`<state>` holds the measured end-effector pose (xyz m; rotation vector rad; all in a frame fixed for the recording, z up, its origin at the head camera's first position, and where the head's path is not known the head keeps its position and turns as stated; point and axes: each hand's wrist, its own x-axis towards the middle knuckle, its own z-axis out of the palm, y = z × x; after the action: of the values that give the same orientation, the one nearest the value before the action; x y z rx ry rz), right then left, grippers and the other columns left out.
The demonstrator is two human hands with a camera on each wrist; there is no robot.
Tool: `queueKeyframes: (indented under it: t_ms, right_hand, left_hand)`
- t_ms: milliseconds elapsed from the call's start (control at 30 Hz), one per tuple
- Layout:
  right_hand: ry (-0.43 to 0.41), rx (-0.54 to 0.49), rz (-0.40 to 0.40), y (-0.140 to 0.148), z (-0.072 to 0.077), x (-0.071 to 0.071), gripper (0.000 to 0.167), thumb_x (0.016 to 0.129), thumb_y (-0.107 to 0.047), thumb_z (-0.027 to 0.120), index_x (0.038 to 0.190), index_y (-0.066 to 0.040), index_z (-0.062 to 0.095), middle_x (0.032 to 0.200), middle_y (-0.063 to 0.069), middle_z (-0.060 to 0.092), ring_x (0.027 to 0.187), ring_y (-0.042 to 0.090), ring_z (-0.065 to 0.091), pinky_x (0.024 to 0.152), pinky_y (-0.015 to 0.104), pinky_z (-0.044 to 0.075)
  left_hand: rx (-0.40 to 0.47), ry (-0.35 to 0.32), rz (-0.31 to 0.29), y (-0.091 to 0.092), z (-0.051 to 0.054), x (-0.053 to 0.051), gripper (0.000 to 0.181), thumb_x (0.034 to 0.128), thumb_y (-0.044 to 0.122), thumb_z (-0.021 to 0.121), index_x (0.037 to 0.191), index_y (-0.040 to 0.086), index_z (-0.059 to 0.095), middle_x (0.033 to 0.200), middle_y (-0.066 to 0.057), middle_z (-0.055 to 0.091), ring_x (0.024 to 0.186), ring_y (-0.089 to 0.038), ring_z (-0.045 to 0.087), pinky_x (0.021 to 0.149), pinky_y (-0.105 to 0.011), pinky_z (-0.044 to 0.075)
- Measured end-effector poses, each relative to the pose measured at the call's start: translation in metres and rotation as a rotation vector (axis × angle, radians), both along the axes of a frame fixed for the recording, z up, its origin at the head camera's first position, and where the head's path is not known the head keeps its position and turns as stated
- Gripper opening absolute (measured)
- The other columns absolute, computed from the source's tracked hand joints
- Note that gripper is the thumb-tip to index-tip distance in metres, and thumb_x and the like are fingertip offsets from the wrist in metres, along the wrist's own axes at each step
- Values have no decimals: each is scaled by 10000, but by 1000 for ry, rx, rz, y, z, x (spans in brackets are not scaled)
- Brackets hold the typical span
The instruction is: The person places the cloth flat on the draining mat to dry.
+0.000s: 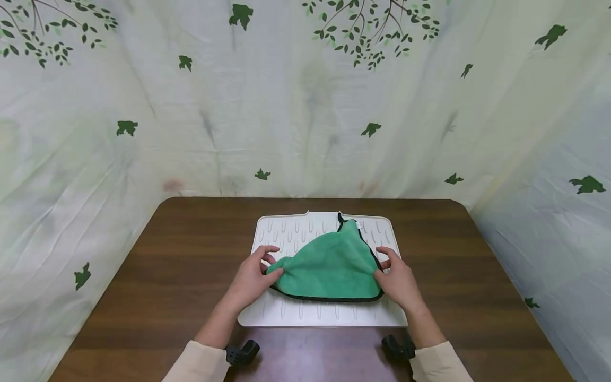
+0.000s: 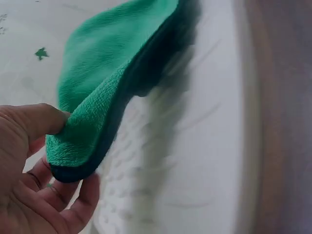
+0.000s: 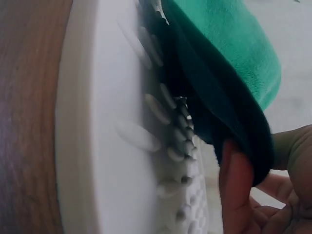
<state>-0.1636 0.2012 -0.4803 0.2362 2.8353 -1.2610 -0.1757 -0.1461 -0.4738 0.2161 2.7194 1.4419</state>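
A green cloth (image 1: 331, 265) with a black edge is held up over a white ribbed mat (image 1: 315, 315). My left hand (image 1: 254, 275) pinches its left corner between thumb and fingers; in the left wrist view the thumb presses on the fuzzy green side of the cloth (image 2: 92, 112). At the opposite corner, my right hand (image 1: 395, 277) pinches the black-edged border. The right wrist view shows fingers under the dark edge of the cloth (image 3: 229, 97), and part of the thumb is hidden behind it. One tip of the cloth points toward the mat's far side.
The mat lies on a brown wooden table (image 1: 191, 254) with rounded far corners. A pale curtain (image 1: 296, 106) printed with leaves surrounds the table's back and sides. A black wrist device (image 1: 242, 352) is strapped at the left sleeve, another wrist device (image 1: 398, 347) at the right.
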Motion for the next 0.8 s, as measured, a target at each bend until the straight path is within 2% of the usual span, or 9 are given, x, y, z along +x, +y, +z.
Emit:
queueKeyframes:
  t_ms: [133,267,367,500,633,800]
  right_hand:
    - [-59,11,29,4,2,4,608,881,-68,582,1478,-119,479,1011,144,666,661,180,618,566,305,507]
    - [-82,74,88,6,4,7,614,859,-64,617,1460,-91,494,902,90,636,631,169,587,554,308,478]
    - [-76,124,123,6,6,7,578,862,-99,647,1427,-68,528,864,61,640,673,170,572,586,310,449]
    - [-58,135,114,2,6,3,511,909,-163,655,1400,-61,559,882,55,664,725,177,583,631,319,457]
    - [-39,31,85,-3,3,-5,465,950,-191,655,1392,-67,581,970,100,707,828,206,640,690,324,503]
    - [-35,-148,34,-10,-3,-16,444,986,-247,657,1387,-70,588,1092,179,719,959,263,673,738,311,525]
  left_hand:
    - [-43,-43,-15,-9,9,1,522,881,157,791,1358,121,582,1083,-70,654,716,-171,556,648,-280,473]
    - [-145,-123,-48,-14,10,4,535,888,275,795,1359,117,597,1090,-57,704,786,-160,623,710,-311,494]
    - [-227,-147,-64,-12,5,3,455,948,380,720,1320,133,632,978,-30,720,834,-153,639,729,-324,506]
    - [-320,-120,-42,-7,1,-1,320,1031,412,584,1163,146,703,799,-1,663,752,-147,594,690,-320,478]
    - [-391,-75,3,-1,-2,-5,285,1041,363,574,957,135,724,679,4,577,695,-166,539,641,-309,423]
    - [-357,-29,22,9,-8,-8,267,1011,312,638,810,142,689,612,12,523,638,-159,507,596,-292,397]
